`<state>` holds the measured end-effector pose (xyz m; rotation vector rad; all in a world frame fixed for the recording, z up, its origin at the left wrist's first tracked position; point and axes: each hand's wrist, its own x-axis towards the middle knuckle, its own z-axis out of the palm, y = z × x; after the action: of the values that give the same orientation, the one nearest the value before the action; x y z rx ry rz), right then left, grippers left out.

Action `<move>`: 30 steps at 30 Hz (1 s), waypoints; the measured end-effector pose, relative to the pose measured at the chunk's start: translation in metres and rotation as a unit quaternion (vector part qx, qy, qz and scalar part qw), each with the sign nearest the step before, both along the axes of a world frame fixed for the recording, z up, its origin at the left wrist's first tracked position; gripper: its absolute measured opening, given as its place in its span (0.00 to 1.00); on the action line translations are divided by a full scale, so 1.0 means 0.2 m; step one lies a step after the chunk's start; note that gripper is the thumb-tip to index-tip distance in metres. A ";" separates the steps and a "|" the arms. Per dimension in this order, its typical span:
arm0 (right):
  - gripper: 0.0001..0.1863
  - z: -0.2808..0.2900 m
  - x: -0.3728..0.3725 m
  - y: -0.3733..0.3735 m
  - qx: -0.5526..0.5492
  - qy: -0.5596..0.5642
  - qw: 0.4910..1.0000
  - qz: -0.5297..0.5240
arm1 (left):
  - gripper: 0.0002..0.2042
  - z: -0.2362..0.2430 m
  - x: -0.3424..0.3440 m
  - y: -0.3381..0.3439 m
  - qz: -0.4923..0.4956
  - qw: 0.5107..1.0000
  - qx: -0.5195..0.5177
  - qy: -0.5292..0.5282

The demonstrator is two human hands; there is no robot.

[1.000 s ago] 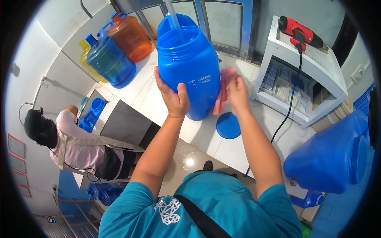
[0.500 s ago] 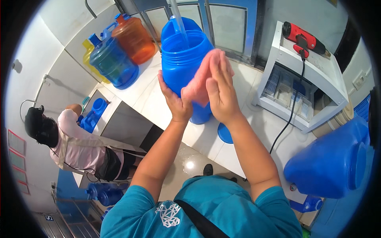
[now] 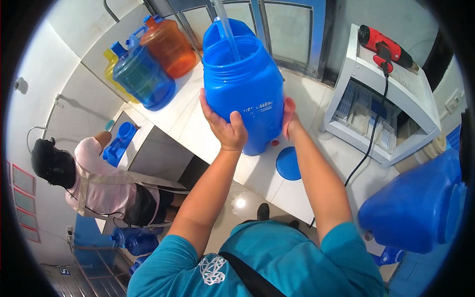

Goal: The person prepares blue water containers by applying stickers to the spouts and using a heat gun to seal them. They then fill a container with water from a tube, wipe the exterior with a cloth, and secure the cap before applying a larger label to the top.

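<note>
A tall blue water container [image 3: 247, 94] stands upright on the white counter [image 3: 307, 94], with a clear tube [image 3: 225, 27] reaching down into its open mouth. My left hand [image 3: 223, 126] grips the container's left side, fingers wrapped round it and thumb on the front. My right hand [image 3: 293, 121] holds a pink cloth [image 3: 289, 109] against the container's right side, largely hidden behind it. Beside my right forearm a round blue lid [image 3: 288, 163] lies flat on the counter.
Coloured jugs [image 3: 143, 79] stand at back left. At right are a white cabinet [image 3: 346, 123] with a red heat gun [image 3: 386, 47] and cord on it, and a large blue container [image 3: 405, 208]. A co-worker [image 3: 101, 193] works at a lower left counter beside a blue jug [image 3: 118, 146].
My right hand swept the cloth up across the container's front half a second ago and has since moved back down to its right side. My left hand stays on the container.
</note>
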<state>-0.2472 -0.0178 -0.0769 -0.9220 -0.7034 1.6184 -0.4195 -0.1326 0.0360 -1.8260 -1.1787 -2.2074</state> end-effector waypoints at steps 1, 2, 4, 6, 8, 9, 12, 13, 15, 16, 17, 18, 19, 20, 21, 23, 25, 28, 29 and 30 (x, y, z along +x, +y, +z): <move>0.32 0.04 -0.08 -0.08 -0.003 0.001 1.000 0.018 | 0.45 -0.02 -0.06 -0.03 0.014 1.000 0.001 0.006; 0.27 0.06 -0.15 -0.20 -0.032 -0.017 0.999 0.007 | 0.45 -0.04 -0.12 -0.05 0.030 1.000 -0.003 0.006; 0.22 0.21 -0.18 -0.48 -0.060 -0.040 0.997 0.000 | 0.44 -0.05 -0.20 -0.09 0.059 0.998 -0.004 0.022; 0.17 0.35 -0.10 -0.68 0.230 -0.346 0.902 -0.115 | 0.43 -0.02 -0.19 -0.10 0.040 0.999 -0.015 0.030; 0.21 0.41 -0.03 -0.71 0.270 -0.396 0.872 -0.104 | 0.43 0.01 -0.18 -0.15 0.020 0.999 -0.025 0.039; 0.16 0.47 -0.03 -0.75 0.305 -0.360 0.872 -0.128 | 0.42 0.06 -0.15 -0.21 -0.034 0.995 -0.091 -0.002; 0.11 0.75 -0.13 -0.90 0.317 -0.252 0.903 -0.142 | 0.41 -0.02 -0.14 -0.52 -0.001 0.985 -0.167 0.033; 0.14 0.79 -0.18 -0.94 0.316 -0.195 0.919 -0.135 | 0.41 -0.07 -0.08 -0.62 -0.041 0.991 -0.121 0.025; 0.17 0.84 -0.26 -0.96 0.404 -0.134 0.903 -0.057 | 0.41 -0.12 0.06 -0.74 -0.100 0.993 -0.061 0.022; 0.14 0.94 -0.28 -1.03 0.405 -0.085 0.910 0.031 | 0.38 -0.14 0.10 -0.71 -0.148 0.989 0.002 0.015; 0.13 0.93 -0.29 -1.00 0.501 -0.166 0.847 0.062 | 0.37 -0.19 0.05 -0.63 -0.141 0.989 -0.020 0.042; 0.12 0.93 -0.28 -0.95 0.586 -0.246 0.767 0.087 | 0.35 -0.19 0.06 -0.58 -0.177 0.982 -0.060 0.018; 0.13 0.96 -0.28 -0.94 0.600 -0.289 0.744 0.055 | 0.34 -0.19 0.04 -0.54 -0.202 0.975 -0.098 -0.007; 0.13 0.95 -0.27 -0.95 0.604 -0.285 0.742 0.058 | 0.33 -0.19 0.02 -0.51 -0.223 0.964 -0.138 -0.035; 0.13 0.94 -0.22 -0.95 0.577 -0.326 0.749 0.003 | 0.32 -0.12 0.00 -0.44 -0.136 0.985 -0.103 0.022; 0.12 0.88 -0.13 -0.96 0.506 -0.337 0.793 -0.047 | 0.34 0.03 -0.06 -0.34 -0.004 0.997 -0.039 0.073; 0.11 0.77 -0.01 -0.95 0.457 -0.316 0.830 -0.047 | 0.36 0.16 -0.09 -0.19 0.033 0.999 -0.013 0.006; 0.15 0.66 0.11 -0.90 0.390 -0.337 0.854 -0.071 | 0.36 0.32 -0.31 -0.02 -0.163 0.961 -0.145 -0.167; 0.18 0.64 0.11 -0.89 0.349 -0.340 0.870 -0.071 | 0.36 0.36 -0.40 0.03 -0.222 0.934 -0.190 -0.206; 0.22 0.62 0.10 -0.89 0.308 -0.342 0.885 -0.067 | 0.35 0.39 -0.48 0.11 -0.283 0.903 -0.222 -0.235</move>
<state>-0.2280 -0.1959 0.0470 -1.0184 -1.4991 0.8141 -0.5161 -0.1110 0.1143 -2.0681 -1.4726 -3.0511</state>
